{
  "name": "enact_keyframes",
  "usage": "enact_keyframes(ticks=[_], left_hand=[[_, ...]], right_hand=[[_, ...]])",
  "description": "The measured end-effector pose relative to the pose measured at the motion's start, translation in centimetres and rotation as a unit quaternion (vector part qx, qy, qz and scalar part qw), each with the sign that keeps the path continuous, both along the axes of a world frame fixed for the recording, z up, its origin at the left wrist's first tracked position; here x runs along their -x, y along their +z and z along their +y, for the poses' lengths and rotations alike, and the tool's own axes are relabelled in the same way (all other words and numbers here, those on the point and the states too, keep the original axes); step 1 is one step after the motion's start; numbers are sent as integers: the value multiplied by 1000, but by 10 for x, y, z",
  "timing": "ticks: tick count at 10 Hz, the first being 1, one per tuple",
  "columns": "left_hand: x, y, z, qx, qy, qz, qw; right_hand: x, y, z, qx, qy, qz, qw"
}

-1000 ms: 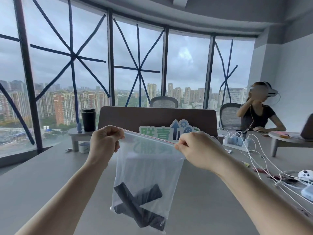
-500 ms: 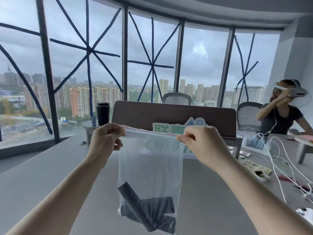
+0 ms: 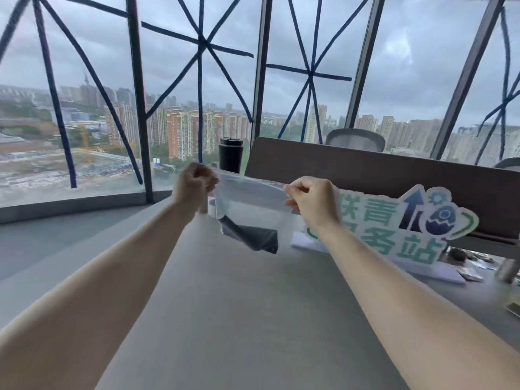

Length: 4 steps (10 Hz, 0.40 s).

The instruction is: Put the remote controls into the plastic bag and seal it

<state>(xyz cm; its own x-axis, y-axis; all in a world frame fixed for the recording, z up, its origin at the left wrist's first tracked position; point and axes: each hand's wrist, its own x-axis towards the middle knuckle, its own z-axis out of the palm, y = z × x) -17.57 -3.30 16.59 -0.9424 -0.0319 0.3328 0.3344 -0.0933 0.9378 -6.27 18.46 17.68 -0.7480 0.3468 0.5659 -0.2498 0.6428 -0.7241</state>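
The left hand (image 3: 194, 183) pinches the bag's (image 3: 254, 204) top left corner; the bag hangs clear above the table (image 3: 225, 305) with the dark remotes (image 3: 250, 237) inside at its bottom; the right hand (image 3: 312, 201) pinches the top right corner; a sign (image 3: 408, 220) stands just beyond

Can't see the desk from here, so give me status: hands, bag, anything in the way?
Left hand and right hand pinch the plastic bag top. Remote controls inside. Nothing blocking.

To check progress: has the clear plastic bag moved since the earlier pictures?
Yes. The clear plastic bag has swung up and away, toward the brown desk partition; earlier it hung straight down.
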Motion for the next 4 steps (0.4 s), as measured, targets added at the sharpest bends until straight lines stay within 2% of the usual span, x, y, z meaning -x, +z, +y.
enact_keyframes(ticks=[2,3,4], left_hand=[[-1,-102,-40,3,16,-71,997],[-18,-129,-53,30,21,-100,994],[-47,-146,-62,66,62,-101,991]], right_hand=[[0,-85,-27,-6,79,-156,985],[-15,-105,-36,-1,114,-217,969],[-39,-105,-31,45,105,-212,971]])
